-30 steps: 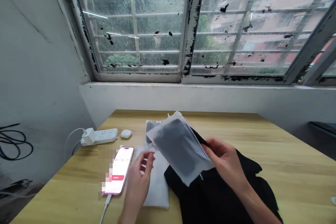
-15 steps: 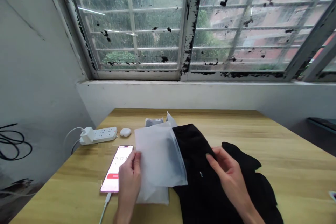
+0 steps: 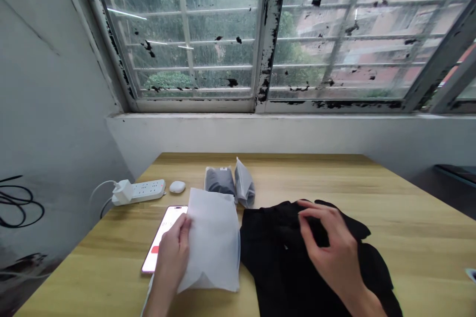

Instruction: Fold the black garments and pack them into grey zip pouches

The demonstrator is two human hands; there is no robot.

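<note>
My left hand (image 3: 171, 253) grips the left edge of a frosted white plastic bag (image 3: 213, 240) that lies flat on the wooden table (image 3: 409, 228), partly over a phone (image 3: 163, 237). My right hand (image 3: 330, 247) rests with curled fingers on a crumpled black garment (image 3: 282, 257) spread on the table right of the bag. Behind the bag stand two packed bags with dark cloth inside, one (image 3: 220, 181) flat and one (image 3: 244, 187) tilted on its edge.
A white power strip (image 3: 139, 190) with a plug and cable sits at the table's left rear, a small white earbud case (image 3: 177, 187) beside it. A window sill and barred window run behind. Black cables (image 3: 18, 203) hang on the left wall.
The empty frosted bag came off the black garment and moved left and down onto the table. My right hand let go of it and dropped onto the garment, which now lies flat.
</note>
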